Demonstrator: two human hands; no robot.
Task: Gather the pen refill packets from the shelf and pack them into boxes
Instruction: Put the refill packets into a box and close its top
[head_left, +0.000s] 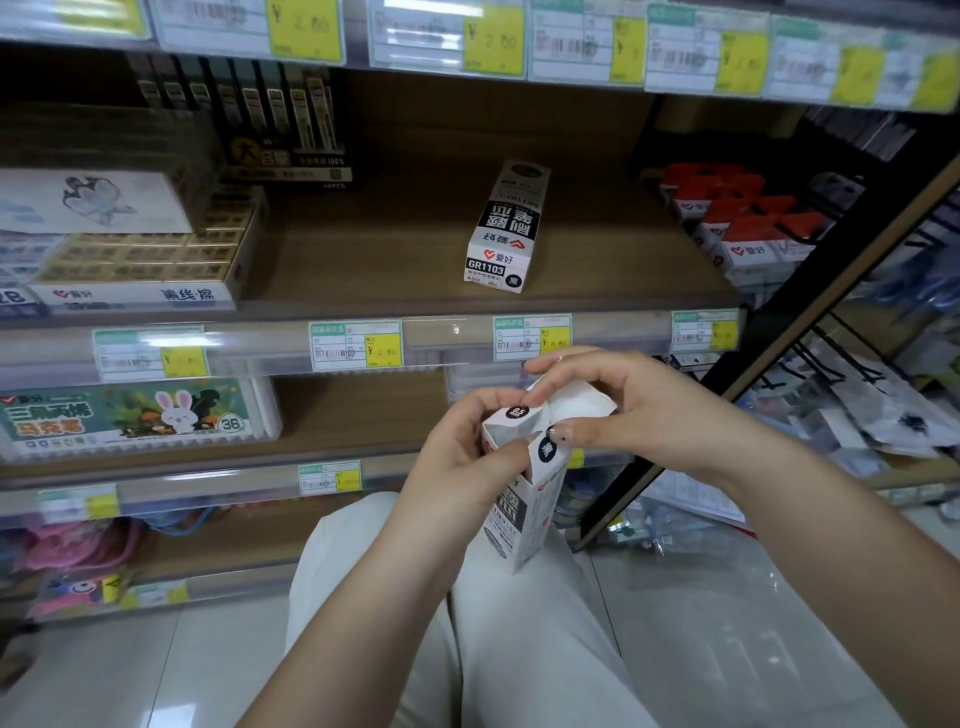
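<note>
Head view showed the left hand (457, 447) gripping an upright white refill box (524, 499) over the lap, while the right hand (623, 410) pinched its open top flaps. Tucking them would probably go best with the box held steady, side flaps folded first; a second box (501, 231) lay on the shelf (363, 270).

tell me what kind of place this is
Most likely a stationery shop aisle. Price tags with barcodes and yuan prices line the shelf edges; a boxed refill carton lies on the shelf; a marker set with a rabbit sits below. The left hand and right hand hold an open box.
</note>
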